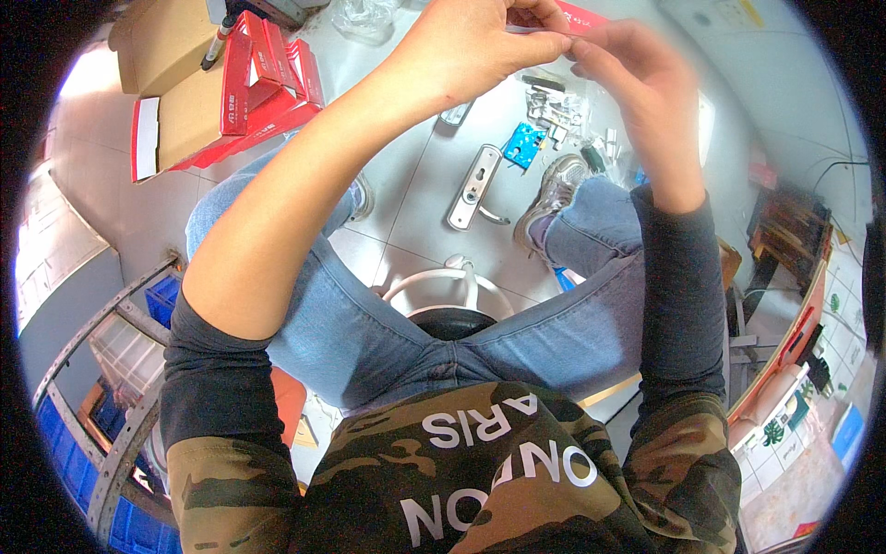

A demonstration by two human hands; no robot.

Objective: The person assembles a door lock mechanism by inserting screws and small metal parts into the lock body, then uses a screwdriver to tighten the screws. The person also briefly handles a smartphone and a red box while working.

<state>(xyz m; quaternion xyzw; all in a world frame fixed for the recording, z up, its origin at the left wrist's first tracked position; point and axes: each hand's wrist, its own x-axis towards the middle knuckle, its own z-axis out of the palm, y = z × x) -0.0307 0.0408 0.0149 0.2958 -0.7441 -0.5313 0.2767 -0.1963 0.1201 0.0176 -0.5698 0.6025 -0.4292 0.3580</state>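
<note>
Red card (583, 17) shows at the top edge, just behind your fingertips; you may hold it, or it may lie beyond them, I cannot tell which. Your left hand (484, 46) has its thumb and fingers drawn narrow, and your right hand (646, 78), blurred, brings its tips close to them. Whatever sits between is too small and hidden to tell. Your 2 hands probably meet like this because fine work wants a pinch from both sides.

Below them, small parts (558, 106) lie on the floor (406, 198), some in clear wrap, likely to keep little pieces from straying. Beside these sits a blue case (524, 146), and nearer you a silver plate (476, 185) with its handle (494, 216) at the lower end. A second plate (457, 114) shows partly under your left forearm. All this lies roughly between your 2 shoes, presumably for easy reach from your stool (452, 321).

Farther left, a red box (249, 106) stands beside an open brown box (185, 115), perhaps set aside to free that space. A marker (218, 42) leans there. A clear bag (365, 18) lies near the top.
</note>
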